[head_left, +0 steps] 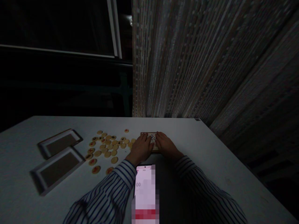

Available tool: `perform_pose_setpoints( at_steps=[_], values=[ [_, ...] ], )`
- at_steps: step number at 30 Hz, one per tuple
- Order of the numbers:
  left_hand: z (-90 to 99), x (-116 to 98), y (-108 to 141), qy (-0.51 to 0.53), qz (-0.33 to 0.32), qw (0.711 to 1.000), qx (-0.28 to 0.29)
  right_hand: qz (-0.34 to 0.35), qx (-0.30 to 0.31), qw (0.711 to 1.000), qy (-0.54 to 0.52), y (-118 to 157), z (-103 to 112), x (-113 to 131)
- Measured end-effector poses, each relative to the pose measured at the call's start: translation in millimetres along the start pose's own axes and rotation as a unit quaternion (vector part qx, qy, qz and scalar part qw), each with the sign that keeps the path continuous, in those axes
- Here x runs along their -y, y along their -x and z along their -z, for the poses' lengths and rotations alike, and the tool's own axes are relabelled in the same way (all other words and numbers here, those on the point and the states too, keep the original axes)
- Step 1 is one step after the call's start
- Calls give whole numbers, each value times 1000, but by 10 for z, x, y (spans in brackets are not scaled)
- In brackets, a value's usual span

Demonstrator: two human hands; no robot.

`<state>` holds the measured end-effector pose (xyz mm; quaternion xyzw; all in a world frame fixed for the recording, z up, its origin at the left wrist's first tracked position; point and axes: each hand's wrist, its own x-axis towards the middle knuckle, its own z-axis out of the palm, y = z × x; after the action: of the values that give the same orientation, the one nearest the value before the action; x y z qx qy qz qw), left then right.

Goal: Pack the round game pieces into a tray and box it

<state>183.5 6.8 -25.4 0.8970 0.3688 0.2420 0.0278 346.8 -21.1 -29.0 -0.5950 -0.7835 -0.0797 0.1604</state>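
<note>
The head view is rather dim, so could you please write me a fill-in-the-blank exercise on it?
1. The patterned item shows ____ the left hand and the right hand.
2. Both sleeves have a pattern of ____.
3. The round pieces lie toward the person's ____ side.
4. On the table lie ____ shallow trays.

Missing words: between; stripes; left; two.

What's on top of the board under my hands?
Your left hand and right hand lie over the sides of the board. Between them, its pale top shows dark markings. The parts beneath your hands are covered and can't be seen.
</note>
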Motion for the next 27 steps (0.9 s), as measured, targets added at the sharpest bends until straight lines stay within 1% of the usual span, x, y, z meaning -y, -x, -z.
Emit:
perform_pose_setpoints(
  at_steps=[4, 6, 9, 12, 15, 18, 21, 23, 25, 27],
  values=[
    [22, 31, -31, 0, 20, 1000, 8, 7, -12, 1000, -9, 21, -72, -39],
    [4, 47, -35, -8, 32, 999, 13, 9, -15, 1000, -11, 26, -93, -51],
    [-24, 55, -34, -8, 32, 999, 19, 10, -16, 1000, -18, 20, -96, -49],
    [-12, 36, -26, 3, 46, 999, 18, -8, -11, 1000, -21, 23, -46, -21],
    [52, 9, -1, 21, 70, 997, -2, -45, -10, 999, -17, 61, 68, 29],
    [143, -5, 37, 82, 96, 992, -20, -72, -5, 997, -20, 127, 206, 83],
    [217, -4, 73, 171, 128, 977, -10, -92, 31, 995, -24, 185, 291, 123],
    [239, 0, 92, 216, 168, 962, -3, -106, 42, 993, -29, 208, 301, 139],
    [242, 3, 105, 247, 207, 947, -6, -121, 41, 991, -39, 219, 288, 145],
    [233, 7, 111, 272, 225, 936, -11, -134, 40, 989, -50, 222, 268, 143]
  ],
)
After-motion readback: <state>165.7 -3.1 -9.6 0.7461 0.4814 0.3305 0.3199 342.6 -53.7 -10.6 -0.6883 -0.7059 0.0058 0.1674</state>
